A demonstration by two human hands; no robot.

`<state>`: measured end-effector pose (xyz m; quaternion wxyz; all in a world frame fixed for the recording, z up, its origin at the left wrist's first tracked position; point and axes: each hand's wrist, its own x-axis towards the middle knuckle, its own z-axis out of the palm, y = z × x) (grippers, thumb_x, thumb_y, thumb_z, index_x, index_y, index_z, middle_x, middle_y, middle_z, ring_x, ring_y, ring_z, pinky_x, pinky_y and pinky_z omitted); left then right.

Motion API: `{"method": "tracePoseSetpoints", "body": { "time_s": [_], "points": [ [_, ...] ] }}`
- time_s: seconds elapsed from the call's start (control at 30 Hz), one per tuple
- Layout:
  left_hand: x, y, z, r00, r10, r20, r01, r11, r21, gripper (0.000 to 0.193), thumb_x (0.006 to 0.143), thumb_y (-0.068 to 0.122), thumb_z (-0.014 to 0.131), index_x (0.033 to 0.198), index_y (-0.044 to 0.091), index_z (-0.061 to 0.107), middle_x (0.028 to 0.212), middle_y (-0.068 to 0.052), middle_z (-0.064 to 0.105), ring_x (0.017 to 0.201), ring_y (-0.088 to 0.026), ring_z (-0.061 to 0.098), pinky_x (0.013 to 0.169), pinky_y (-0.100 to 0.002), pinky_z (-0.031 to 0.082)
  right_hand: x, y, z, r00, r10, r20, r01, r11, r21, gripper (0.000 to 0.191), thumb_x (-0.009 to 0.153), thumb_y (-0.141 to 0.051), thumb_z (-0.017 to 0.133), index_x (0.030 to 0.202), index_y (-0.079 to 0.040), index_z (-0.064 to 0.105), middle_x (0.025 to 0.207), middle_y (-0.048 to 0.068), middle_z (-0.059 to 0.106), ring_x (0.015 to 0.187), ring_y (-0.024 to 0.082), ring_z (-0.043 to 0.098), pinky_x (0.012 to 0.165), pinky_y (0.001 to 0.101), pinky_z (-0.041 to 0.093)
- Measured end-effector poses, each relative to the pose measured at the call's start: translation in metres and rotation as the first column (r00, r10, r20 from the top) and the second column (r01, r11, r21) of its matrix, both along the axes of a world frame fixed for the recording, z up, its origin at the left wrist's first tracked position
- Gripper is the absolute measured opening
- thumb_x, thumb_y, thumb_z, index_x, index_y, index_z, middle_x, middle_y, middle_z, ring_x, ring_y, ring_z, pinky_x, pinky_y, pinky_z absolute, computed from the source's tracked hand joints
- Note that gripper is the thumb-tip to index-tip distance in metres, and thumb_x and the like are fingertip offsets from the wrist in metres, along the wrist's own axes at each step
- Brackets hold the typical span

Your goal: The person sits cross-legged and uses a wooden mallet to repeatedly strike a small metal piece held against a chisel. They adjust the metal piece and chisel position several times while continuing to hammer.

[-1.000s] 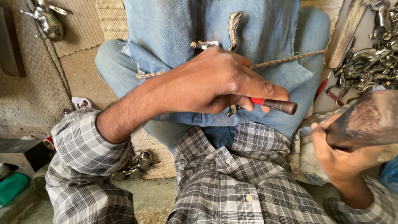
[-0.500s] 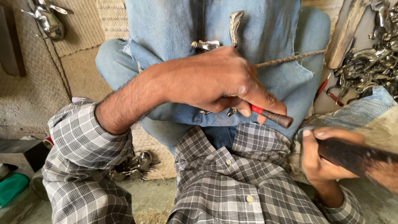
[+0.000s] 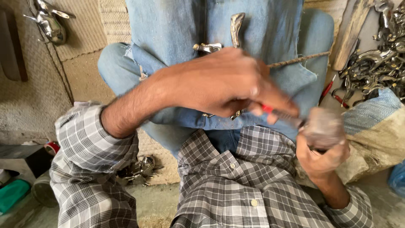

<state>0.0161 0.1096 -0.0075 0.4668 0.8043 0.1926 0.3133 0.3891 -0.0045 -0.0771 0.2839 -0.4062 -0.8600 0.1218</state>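
Observation:
My left hand (image 3: 223,84) is closed around a red-handled punch-like tool (image 3: 270,109), held against small shiny metal parts (image 3: 206,47) on the blue denim lap (image 3: 177,29) of a person sitting opposite me. My right hand (image 3: 322,158) grips a hammer. Its blurred head (image 3: 322,126) is at the butt end of the tool. A curved metal piece (image 3: 236,25) stands up just beyond my left hand. The tool's tip is hidden under my fingers.
A shiny metal figure (image 3: 48,23) lies top left on woven matting. A heap of metal castings (image 3: 375,63) and a wooden plank (image 3: 350,33) are top right, red-handled tools (image 3: 327,88) below them. A sack (image 3: 375,122) sits right. More small metal pieces (image 3: 139,166) lie near my left elbow.
My right hand swung the hammer in from the right to the tool's end. My left hand kept its grip and barely shifted.

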Motion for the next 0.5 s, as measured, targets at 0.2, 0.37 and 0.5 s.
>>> {"method": "tracePoseSetpoints", "body": {
  "time_s": [0.2, 0.37, 0.5],
  "points": [
    [-0.002, -0.007, -0.005, 0.988, 0.154, 0.033, -0.149, 0.982, -0.113, 0.045, 0.096, 0.005, 0.073, 0.139, 0.015, 0.061, 0.119, -0.004, 0.077, 0.098, -0.016, 0.077, 0.063, -0.034, 0.055, 0.012, -0.008, -0.008, 0.998, -0.059, 0.028, 0.060, 0.998, -0.030, 0.107, 0.087, 0.014, 0.076, 0.167, -0.007, 0.008, 0.118, 0.030, 0.062, 0.090, 0.039, 0.071, 0.076, 0.0479, 0.060],
    [-0.005, -0.006, -0.010, 0.998, 0.067, -0.006, -0.067, 0.997, -0.035, 0.050, 0.094, 0.007, 0.076, 0.142, 0.019, 0.065, 0.113, -0.005, 0.079, 0.091, -0.020, 0.077, 0.057, -0.036, 0.049, 0.017, -0.009, -0.007, 0.989, -0.145, 0.000, 0.144, 0.981, -0.131, 0.106, 0.084, 0.015, 0.076, 0.165, -0.009, 0.012, 0.120, 0.027, 0.062, 0.084, 0.034, 0.070, 0.071, 0.0438, 0.058],
    [-0.008, -0.001, -0.010, 1.000, -0.013, 0.015, 0.013, 0.999, -0.042, 0.049, 0.096, 0.008, 0.075, 0.142, 0.020, 0.065, 0.107, -0.005, 0.080, 0.085, -0.020, 0.077, 0.056, -0.039, 0.044, 0.019, -0.006, -0.003, 0.989, -0.139, -0.053, 0.129, 0.979, -0.157, 0.109, 0.090, 0.019, 0.070, 0.167, -0.016, 0.001, 0.132, 0.035, 0.052, 0.084, 0.032, 0.067, 0.075, 0.0420, 0.060]
  ]
}}
